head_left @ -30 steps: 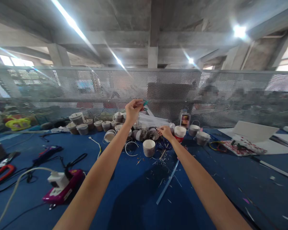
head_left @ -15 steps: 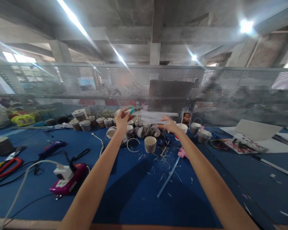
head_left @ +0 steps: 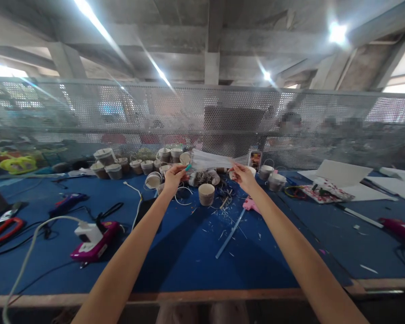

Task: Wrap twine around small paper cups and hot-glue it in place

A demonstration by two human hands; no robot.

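A translucent whitish plastic bundle (head_left: 211, 159), blurred and streaky, stretches between my two hands above the back part of the table. At its left end, my left hand (head_left: 174, 179) has its fingers pinched together, with a small teal piece (head_left: 188, 167) at the fingertips. My right hand (head_left: 245, 177) is closed on the bundle's right part, and some streaks run past it. Below and between the hands, a small grey bucket (head_left: 206, 195) stands upright on the blue tabletop (head_left: 189, 265). Behind it lies a tangle of wire handles (head_left: 205, 177).
Several small grey buckets (head_left: 114, 171) line the back left. A pink glue gun (head_left: 251, 204) with a long clear stick lies by my right forearm, near scattered scraps. At left are a purple power strip (head_left: 96, 243) and red-handled scissors (head_left: 6, 231). A perforated metal screen (head_left: 175, 108) stands behind.
My right hand has gone from loosely spread fingers to closed on the translucent bundle. The left hand has come slightly lower in view. The camera view has shifted, showing the table's front edge.
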